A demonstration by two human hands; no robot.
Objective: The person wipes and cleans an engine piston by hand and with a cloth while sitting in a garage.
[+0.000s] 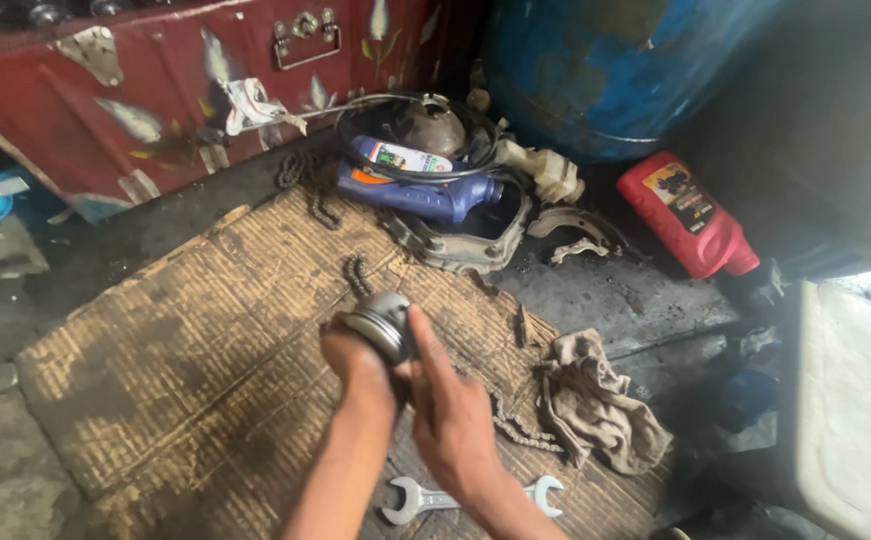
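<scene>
Both my hands meet over a greasy sheet of cardboard (185, 350). My left hand (355, 368) grips a round grey metal piston (383, 318) from below and behind. My right hand (450, 410) rests against the piston's right side, its thumb stretched up along the metal. A drive chain (355, 272) lies on the cardboard just beyond the piston, and another stretch of chain (517, 430) shows right of my right wrist. An open-ended spanner (425, 498) lies under my forearms.
A dirty rag (595, 405) lies to the right. Behind are a blue oil bottle (420, 190) on metal engine parts, a red oil bottle (690, 215), a blue drum (605, 70) and a red metal trunk (155, 90). A pale slab (855, 400) stands at right.
</scene>
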